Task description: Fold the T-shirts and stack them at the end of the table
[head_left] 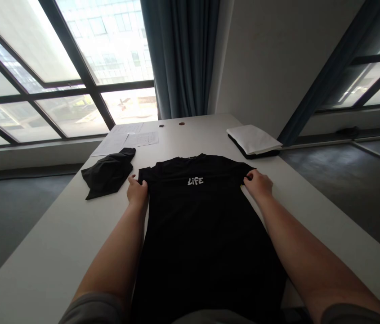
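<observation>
A black T-shirt (203, 225) lies spread out on the white table (55, 252), its collar toward the far end and its hem toward me. White lettering reading "LIFE" (195, 181) crosses its chest. My left hand (137, 190) pinches the edge of the sleeve on the left. On the other side, my right hand (259, 183) has its fingers closed on the right sleeve's edge. Both arms reach forward along the shirt's sides.
A crumpled dark cloth (109, 173) lies left of the shirt. Behind it are printed papers (142, 138). At the back right sits a folded white cloth (253, 138) over a black one. Two round holes show near the table's far edge, before a blue curtain (183, 58).
</observation>
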